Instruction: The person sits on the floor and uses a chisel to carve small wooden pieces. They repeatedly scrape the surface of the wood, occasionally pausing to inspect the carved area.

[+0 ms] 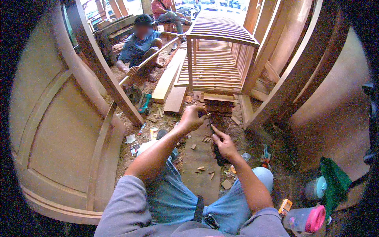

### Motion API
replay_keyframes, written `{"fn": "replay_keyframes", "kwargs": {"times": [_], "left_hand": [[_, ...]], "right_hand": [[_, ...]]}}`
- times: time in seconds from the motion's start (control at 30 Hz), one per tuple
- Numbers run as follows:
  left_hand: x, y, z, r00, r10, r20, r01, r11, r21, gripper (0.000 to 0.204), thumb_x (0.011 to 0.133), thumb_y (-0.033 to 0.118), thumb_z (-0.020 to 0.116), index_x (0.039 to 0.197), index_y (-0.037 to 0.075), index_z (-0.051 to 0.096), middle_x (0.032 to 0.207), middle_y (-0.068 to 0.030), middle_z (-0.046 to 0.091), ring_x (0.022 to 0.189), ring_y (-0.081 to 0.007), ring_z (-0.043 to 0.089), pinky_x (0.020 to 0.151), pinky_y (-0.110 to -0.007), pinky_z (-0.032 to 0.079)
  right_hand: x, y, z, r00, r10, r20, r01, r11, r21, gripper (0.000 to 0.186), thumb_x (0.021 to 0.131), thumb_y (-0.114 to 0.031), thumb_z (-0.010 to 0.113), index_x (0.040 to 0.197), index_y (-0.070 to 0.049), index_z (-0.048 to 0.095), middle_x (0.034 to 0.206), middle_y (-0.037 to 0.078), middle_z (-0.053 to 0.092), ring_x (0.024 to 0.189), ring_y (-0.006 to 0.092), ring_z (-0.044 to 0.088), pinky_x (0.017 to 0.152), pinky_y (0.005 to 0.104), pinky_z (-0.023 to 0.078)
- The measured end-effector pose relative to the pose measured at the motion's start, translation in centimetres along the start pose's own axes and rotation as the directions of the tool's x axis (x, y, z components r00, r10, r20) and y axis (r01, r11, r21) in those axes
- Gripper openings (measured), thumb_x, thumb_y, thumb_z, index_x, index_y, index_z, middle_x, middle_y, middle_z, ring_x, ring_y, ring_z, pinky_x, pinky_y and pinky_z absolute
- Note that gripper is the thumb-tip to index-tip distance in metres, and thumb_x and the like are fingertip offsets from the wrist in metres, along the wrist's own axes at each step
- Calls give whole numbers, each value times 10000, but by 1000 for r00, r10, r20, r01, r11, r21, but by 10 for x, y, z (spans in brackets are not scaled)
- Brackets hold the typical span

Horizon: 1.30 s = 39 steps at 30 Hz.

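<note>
**Q:** At frame centre, which tool is in hand, and how is it oriented?

**A:** The right hand (225, 145) holds a dark-handled chisel (216, 146). Its long axis runs from lower right to upper left, slightly off vertical in the frame. The handle end sits below the palm; the blade tip points up toward the stack of short wooden pieces (218, 103).

**Q:** State the pose of each arm.

**A:** Both forearms enter from the lower edge. The left forearm rises diagonally toward the upper right, wrist bent, ending just left of the stack. The right forearm rises toward the upper left, ending just below and right of the left hand (192, 118).

**Q:** State the grip condition.

**A:** Right hand: fingers clenched around the chisel handle, index finger extended along the shaft. Left hand: fingers curled and pinched at a small item next to the stack; the item is too small to identify.

**Q:** Location of the work?

**A:** Centre frame, above a flat board (203, 158) lying on the ground between the person's knees. Wood chips (206, 138) lie scattered on the board.

**Q:** Adjacent items?

**A:** A slatted wooden frame (219, 55) stands at upper centre. Another person (138, 47) sits at upper left, gripping a long wooden strip (152, 59).
</note>
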State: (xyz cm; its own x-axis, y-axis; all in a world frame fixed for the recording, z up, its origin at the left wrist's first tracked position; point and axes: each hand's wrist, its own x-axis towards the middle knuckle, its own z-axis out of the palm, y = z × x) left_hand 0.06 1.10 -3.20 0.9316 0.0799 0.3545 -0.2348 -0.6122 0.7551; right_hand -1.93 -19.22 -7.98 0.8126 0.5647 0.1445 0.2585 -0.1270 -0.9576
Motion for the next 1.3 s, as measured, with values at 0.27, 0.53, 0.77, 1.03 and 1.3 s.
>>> {"fn": "replay_keyframes", "kwargs": {"times": [0.27,0.53,0.77,1.03,1.3], "left_hand": [[5,0,6,996,86,27,-87,995,46,186,677,33,622,848,-13,678,772,-216,646,709,-309,653,665,-378,506],[3,-4,7,996,55,68,-56,998,15,184,672,52,641,840,-15,675,785,-214,648,744,-306,660,676,-381,510],[7,0,2,986,98,138,-119,980,158,163,643,76,675,788,1,680,756,-193,654,693,-285,657,647,-369,515],[-11,19,10,944,197,266,-229,969,95,149,610,75,652,748,33,686,747,-191,647,745,-355,640,684,-419,518],[3,-1,-3,997,67,38,-75,961,267,162,643,82,609,779,43,689,797,-208,639,813,-368,629,742,-446,512]], "right_hand": [[8,12,1,966,-245,-81,239,968,-79,419,935,-161,517,1350,-180,458,693,-30,529,552,64,467,529,234,440],[8,14,-3,994,-96,-50,99,994,49,415,940,-167,510,1350,-208,458,670,-28,528,510,76,464,475,250,440],[12,37,4,1000,-4,-19,4,1000,19,435,946,-197,502,1371,-168,412,667,28,566,469,135,498,437,293,448],[29,33,-47,834,318,-452,-74,875,478,202,962,-265,449,1011,-69,460,570,75,497,388,205,502,381,362,466],[15,39,-24,981,78,-177,-76,997,17,386,910,-214,568,1262,-59,531,801,23,625,680,116,574,654,243,485]]}}
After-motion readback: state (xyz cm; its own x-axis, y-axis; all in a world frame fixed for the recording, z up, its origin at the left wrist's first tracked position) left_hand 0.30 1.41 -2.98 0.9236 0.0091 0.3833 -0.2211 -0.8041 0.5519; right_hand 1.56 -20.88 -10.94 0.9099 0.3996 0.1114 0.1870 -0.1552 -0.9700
